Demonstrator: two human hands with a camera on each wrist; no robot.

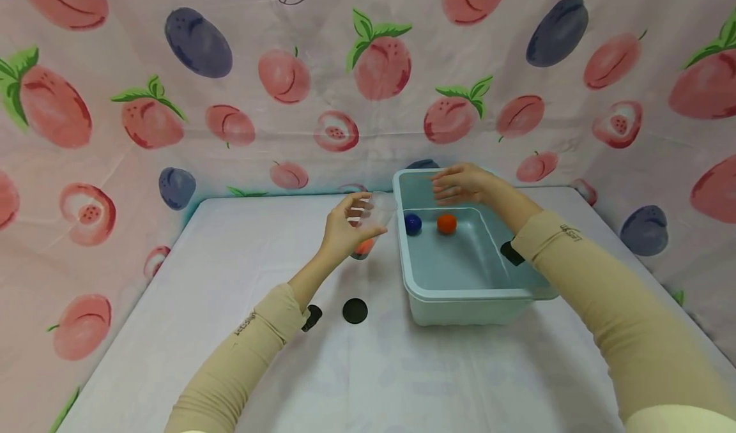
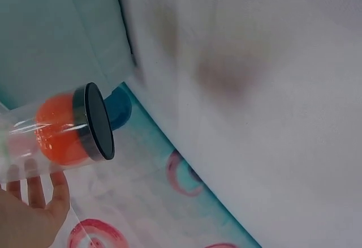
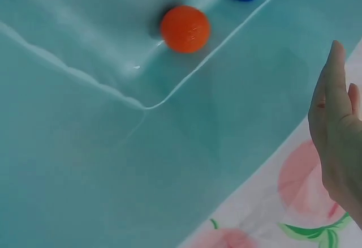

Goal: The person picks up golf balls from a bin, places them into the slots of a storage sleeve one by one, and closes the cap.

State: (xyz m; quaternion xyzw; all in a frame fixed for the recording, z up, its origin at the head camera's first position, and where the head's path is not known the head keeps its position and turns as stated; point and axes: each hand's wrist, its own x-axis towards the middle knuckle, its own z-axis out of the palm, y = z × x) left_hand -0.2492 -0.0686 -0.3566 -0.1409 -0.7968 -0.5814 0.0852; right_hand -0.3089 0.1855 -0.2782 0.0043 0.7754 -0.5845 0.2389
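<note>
The left hand (image 1: 345, 228) grasps a clear tube (image 1: 370, 219), hiding most of it; an orange ball (image 2: 56, 129) sits inside. The right hand (image 1: 460, 184), fingers released, hovers at the tub's (image 1: 477, 292) 12 o'clock rim, above two balls (image 1: 429, 223).

Front and left of the surface (image 1: 172, 331) lie bare; only a black disc (image 1: 354, 310) sits near the middle, just left of the tub (image 1: 460, 305). Tub is open on top, walls block entry from the sides. Inside, blue ball (image 1: 413, 223) and orange ball (image 1: 446, 223) sit at the far end, near floor free. Right hand (image 1: 460, 184) hovers over the far rim. Left hand (image 1: 345, 232) with clear tube (image 1: 374, 219) fills the gap beside the tub's left wall. Fruit-print cloth (image 1: 368, 88) closes back and sides.
</note>
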